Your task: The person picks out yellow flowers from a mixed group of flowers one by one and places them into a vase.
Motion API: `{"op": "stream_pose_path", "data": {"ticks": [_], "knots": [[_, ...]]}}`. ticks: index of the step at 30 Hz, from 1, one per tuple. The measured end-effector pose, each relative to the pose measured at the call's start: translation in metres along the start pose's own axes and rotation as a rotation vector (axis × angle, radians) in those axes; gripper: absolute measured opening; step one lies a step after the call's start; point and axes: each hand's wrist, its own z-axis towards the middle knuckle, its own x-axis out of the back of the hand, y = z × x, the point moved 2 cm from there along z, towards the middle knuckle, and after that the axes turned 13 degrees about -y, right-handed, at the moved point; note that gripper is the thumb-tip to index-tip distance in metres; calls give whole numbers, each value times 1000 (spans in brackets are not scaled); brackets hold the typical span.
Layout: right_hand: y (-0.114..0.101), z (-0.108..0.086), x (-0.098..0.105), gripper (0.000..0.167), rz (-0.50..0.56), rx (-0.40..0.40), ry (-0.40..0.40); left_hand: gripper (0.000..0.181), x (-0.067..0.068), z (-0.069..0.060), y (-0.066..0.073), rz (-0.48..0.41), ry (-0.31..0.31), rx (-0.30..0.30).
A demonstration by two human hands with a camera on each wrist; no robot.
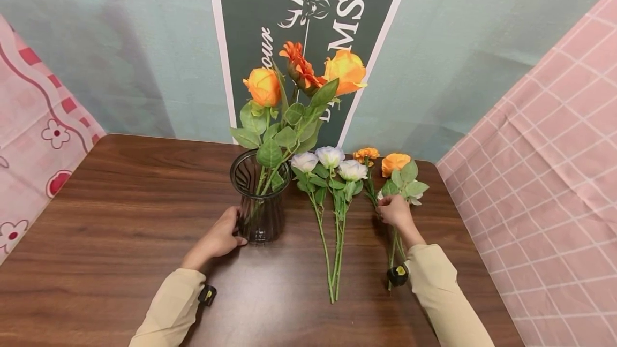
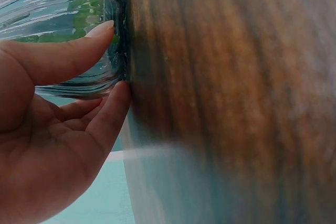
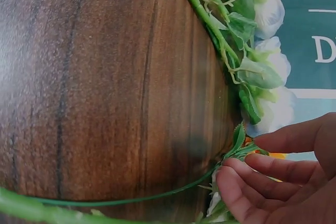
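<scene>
The right hand (image 1: 396, 212) pinches the small orange flower (image 1: 366, 153), at right, by its stem (image 1: 370, 187), blossom pointing far (and slightly left). The dark vase (image 1: 262, 221), which the left hand (image 1: 220, 235) holds low, stands left, past three pale flowers (image 1: 330, 157).

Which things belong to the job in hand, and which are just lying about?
Likely part of the job:
vase, held by the left hand
flowers in it
three pale flowers
small orange flower, pinched by the right hand
larger orange flower

Just around:
table
pink checked cloth
flowered pink cloth
blue-green backdrop
</scene>
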Motion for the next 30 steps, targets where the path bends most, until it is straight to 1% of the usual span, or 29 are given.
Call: {"op": "stream_pose_path", "data": {"ticks": [4, 10, 12, 15, 18, 21, 25, 30], "knots": [[2, 1, -1, 13, -15, -7, -6, 56, 0, 0, 0, 0, -2, 3], [5, 2, -3, 9, 6, -6, -16, 57, -1, 1, 0, 12, 2, 5], [6, 2, -4, 9, 8, -2, -5, 57, -1, 1, -1, 12, 1, 3], [7, 1, -4, 12, -28, 12, 36, 57, -1, 0, -1, 13, 1, 0], [7, -1, -2, 17, -108, 28, 98, 56, -1, 0, -1, 17, 2, -1], [6, -2, -1, 18, -168, 33, 132, 54, 0, 0, -1, 16, 3, -5], [7, -2, 0, 19, -190, 26, 103, 54, 0, 1, -2, 7, 5, -15], [8, 1, -1, 21, -140, 6, 49, 54, 0, 0, -1, 6, 7, -14]]}}
